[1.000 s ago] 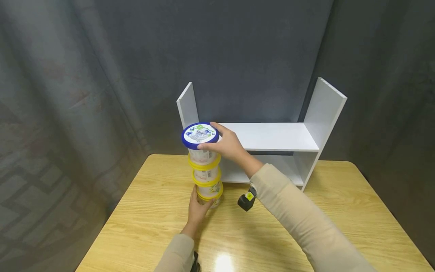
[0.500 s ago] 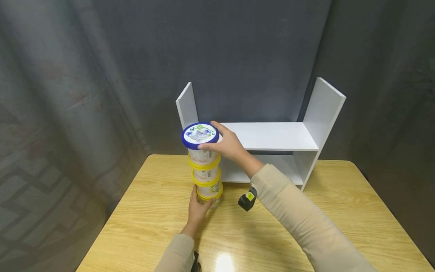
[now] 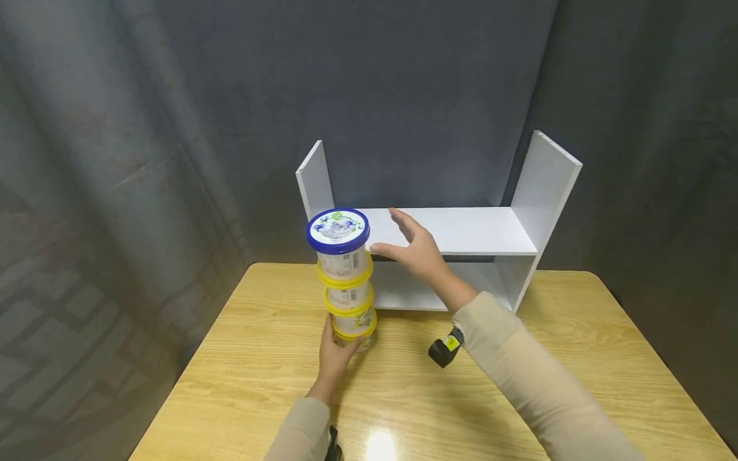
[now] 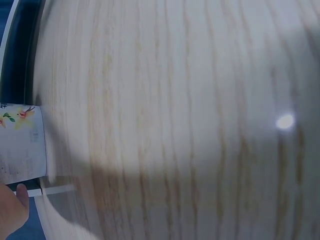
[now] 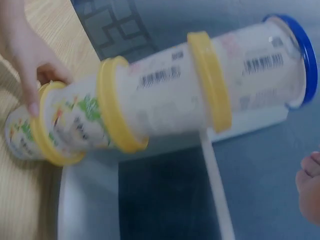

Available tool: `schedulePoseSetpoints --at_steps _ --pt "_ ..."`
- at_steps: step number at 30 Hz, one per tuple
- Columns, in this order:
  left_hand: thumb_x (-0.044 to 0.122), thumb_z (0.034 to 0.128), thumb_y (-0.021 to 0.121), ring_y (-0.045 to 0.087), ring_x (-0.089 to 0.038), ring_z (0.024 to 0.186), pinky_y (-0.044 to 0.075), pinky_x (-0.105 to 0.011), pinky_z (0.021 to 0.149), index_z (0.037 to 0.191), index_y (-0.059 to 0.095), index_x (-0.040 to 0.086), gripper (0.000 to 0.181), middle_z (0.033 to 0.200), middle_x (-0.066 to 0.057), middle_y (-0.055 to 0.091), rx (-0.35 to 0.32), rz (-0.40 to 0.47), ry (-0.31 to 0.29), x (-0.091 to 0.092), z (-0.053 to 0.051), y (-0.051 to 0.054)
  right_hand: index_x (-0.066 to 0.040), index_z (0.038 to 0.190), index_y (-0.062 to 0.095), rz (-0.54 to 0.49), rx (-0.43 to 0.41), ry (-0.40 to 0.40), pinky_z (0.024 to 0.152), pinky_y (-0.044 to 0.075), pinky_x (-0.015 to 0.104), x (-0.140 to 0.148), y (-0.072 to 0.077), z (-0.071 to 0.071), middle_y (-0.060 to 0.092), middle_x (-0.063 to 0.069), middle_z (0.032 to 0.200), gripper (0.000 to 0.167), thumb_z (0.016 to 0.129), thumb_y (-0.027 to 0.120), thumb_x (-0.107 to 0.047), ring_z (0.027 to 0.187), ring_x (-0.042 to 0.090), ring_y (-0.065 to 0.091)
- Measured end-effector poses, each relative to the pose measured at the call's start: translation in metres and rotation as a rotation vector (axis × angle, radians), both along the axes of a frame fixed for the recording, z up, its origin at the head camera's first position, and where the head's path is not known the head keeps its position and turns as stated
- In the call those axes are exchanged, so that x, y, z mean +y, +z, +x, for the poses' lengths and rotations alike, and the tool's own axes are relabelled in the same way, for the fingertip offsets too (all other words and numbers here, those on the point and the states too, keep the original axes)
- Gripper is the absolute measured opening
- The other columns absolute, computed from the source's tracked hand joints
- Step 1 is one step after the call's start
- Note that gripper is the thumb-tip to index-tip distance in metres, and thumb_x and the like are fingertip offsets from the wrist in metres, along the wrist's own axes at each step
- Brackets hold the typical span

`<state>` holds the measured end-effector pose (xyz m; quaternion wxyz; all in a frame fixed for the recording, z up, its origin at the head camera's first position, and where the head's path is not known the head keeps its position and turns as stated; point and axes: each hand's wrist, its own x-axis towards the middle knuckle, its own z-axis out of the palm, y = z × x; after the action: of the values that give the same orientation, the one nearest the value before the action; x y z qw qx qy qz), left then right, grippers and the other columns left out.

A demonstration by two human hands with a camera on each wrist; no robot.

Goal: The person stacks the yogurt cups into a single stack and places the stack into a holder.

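Several plastic tubs are stacked upright in one column. On top is a blue-lidded tub (image 3: pixel 337 232), with three yellow-lidded tubs under it. My left hand (image 3: pixel 336 353) grips the bottom yellow-lidded tub (image 3: pixel 366 344) near its lid, thumb on one side and fingers on the other. In the right wrist view, the left hand (image 5: pixel 37 62) is at the lowest yellow lid (image 5: pixel 47 127). My right hand (image 3: pixel 419 253) is apart from the stack, to the right of the blue lid, thumb and fingers spread and holding nothing.
A white two-tier shelf (image 3: pixel 469 229) stands right behind the stack, its side panels rising at left and right. Everything rests on a light wooden table (image 3: pixel 415 410). Grey curtains (image 3: pixel 426 96) hang behind and at both sides.
My right hand has let go of the blue-lidded tub and moved away to the right. The stack stays upright, and my left hand keeps its place at the bottom tub.
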<state>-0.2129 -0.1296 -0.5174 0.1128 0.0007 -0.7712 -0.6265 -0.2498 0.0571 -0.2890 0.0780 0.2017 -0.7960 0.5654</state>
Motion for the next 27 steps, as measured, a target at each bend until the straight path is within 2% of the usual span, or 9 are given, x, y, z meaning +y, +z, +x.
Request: schedulePoseSetpoints --at_steps 6,15,21,27 --pt "0.020 0.0690 0.072 0.028 -0.036 0.118 0.031 -0.050 0.093 0.138 0.012 0.011 0.092 0.135 -0.015 0.023 -0.026 -0.001 0.018 0.000 0.002 0.002 -0.009 0.133 0.032 -0.090 -0.013 0.002 0.101 0.023 0.027 0.028 -0.012 0.004 0.030 0.006 0.136 0.075 0.072 0.070 -0.029 0.125 0.016 0.024" --pt "0.017 0.0696 0.071 0.027 -0.030 0.120 0.028 -0.050 0.095 0.138 0.013 0.018 0.090 0.134 -0.009 0.027 -0.011 0.005 -0.014 0.000 -0.001 -0.001 0.001 0.132 0.029 -0.154 -0.010 -0.032 0.102 0.022 0.032 0.077 -0.029 0.011 0.030 0.017 0.135 0.066 0.078 0.064 -0.014 0.124 0.024 0.025" --pt "0.019 0.0672 0.074 0.031 -0.030 0.118 0.029 -0.051 0.094 0.137 0.016 0.020 0.090 0.132 -0.008 0.032 0.000 0.002 0.007 0.000 -0.003 -0.003 0.003 0.132 0.027 -0.164 -0.020 -0.129 0.101 0.024 0.032 0.108 -0.031 0.016 0.031 0.020 0.133 0.066 0.079 0.063 -0.015 0.123 0.027 0.028" --pt "0.021 0.0660 0.075 0.031 -0.031 0.118 0.028 -0.048 0.096 0.138 0.012 0.020 0.096 0.133 -0.010 0.030 -0.016 0.009 0.018 0.002 -0.002 -0.001 0.003 0.131 0.029 -0.138 0.005 -0.260 0.096 0.032 0.022 0.136 -0.032 0.021 0.033 0.023 0.130 0.062 0.082 0.060 -0.018 0.119 0.027 0.034"
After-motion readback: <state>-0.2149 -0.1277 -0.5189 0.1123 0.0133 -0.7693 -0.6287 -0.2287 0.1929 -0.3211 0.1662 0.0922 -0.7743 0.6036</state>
